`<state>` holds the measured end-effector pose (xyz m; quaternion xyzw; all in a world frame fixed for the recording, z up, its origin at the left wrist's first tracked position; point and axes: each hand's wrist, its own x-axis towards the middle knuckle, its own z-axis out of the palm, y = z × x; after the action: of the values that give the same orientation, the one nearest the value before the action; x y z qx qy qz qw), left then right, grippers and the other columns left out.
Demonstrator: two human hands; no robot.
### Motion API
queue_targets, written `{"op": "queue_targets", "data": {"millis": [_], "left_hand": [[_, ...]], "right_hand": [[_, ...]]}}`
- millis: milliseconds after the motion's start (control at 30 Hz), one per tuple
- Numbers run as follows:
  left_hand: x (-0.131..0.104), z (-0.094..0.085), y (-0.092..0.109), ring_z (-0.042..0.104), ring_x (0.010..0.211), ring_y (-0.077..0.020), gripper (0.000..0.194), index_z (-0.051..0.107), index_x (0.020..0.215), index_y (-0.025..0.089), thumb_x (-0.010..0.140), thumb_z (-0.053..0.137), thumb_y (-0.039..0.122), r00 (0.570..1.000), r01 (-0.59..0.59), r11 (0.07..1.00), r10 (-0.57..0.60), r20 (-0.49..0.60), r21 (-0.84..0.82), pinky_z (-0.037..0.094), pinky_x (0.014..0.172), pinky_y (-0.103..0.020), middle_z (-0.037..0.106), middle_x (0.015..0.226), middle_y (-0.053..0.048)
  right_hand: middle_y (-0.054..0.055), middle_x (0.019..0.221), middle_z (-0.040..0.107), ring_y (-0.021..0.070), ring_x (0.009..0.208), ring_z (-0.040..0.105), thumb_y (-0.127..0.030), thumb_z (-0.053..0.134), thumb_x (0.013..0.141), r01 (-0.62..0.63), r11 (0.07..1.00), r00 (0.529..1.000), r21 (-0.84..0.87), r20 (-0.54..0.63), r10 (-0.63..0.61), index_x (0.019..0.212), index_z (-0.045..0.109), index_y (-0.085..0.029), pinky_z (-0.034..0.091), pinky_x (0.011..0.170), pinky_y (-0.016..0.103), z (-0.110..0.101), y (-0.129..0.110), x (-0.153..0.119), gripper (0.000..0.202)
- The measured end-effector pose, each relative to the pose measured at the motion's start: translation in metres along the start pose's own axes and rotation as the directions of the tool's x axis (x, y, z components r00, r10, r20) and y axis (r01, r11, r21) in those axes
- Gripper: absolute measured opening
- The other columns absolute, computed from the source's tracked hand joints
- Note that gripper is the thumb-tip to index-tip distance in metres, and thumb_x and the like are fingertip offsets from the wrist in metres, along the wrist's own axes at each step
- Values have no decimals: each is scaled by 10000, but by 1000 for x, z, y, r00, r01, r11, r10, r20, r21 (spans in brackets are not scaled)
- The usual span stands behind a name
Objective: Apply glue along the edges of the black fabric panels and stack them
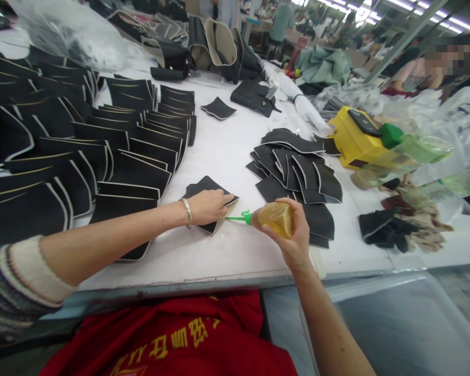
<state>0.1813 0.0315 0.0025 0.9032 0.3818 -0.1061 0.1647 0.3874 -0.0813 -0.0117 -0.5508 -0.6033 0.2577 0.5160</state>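
Note:
My left hand (209,207) lies across a black leather-like piece (207,184) near the table's front, its fingers stretched over the top and pressing it down. My right hand (293,230) is wrapped round a squeeze bottle (276,218) of amber liquid, tilted on its side. The bottle's thin green nozzle (238,216) points left, its tip at the right edge of the piece beside my left fingers. Whether liquid is coming out is too small to tell. Right behind the bottle lies a loose pile of black pieces (285,172).
Rows of overlapping black panels (133,141) cover the table's left side. A single black piece (218,108) and a black pouch-like part (254,96) lie farther back. At right are a yellow box (352,138), fabric scraps (399,224) and plastic bags (426,120). People sit in the background.

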Motion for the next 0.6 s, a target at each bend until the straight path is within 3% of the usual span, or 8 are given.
{"op": "queue_targets", "data": {"millis": [100, 267, 433, 600], "left_hand": [[0, 1, 0, 638, 921, -251, 508, 416, 1399, 175, 902, 323, 223, 1000, 2, 1000, -2, 3, 6, 463, 790, -337, 620, 1095, -125], [0, 1, 0, 641, 898, -253, 511, 409, 1405, 178, 904, 323, 229, 1000, 5, 1000, -5, -3, 3, 466, 778, -343, 617, 1090, -123], [0, 1, 1, 637, 902, -247, 506, 412, 1400, 173, 904, 326, 226, 1000, 1, 1000, -1, -6, -1, 464, 781, -336, 616, 1083, -123], [0, 1, 0, 638, 873, -243, 501, 406, 1402, 172, 913, 317, 235, 1000, -5, 1000, 5, 0, -2, 461, 755, -332, 613, 1056, -118]], "right_hand": [[49, 1130, 564, 280, 1034, 585, -404, 796, 716, -16, 998, 997, 54, 72, 12, 1183, 520, -289, 462, 939, 448, 2, 0, -3, 555], [50, 1117, 571, 280, 1030, 591, -390, 806, 710, -25, 996, 999, 91, 44, 21, 1176, 524, -287, 466, 932, 447, 5, -2, -7, 554], [53, 1121, 600, 276, 1018, 607, -396, 807, 711, -46, 986, 991, 160, 128, 25, 1192, 502, -290, 481, 920, 435, 5, 0, -8, 579], [55, 1102, 598, 276, 1014, 594, -369, 810, 707, -28, 996, 1000, 85, -7, 29, 1166, 530, -270, 460, 933, 447, 2, 8, -2, 547]]}}
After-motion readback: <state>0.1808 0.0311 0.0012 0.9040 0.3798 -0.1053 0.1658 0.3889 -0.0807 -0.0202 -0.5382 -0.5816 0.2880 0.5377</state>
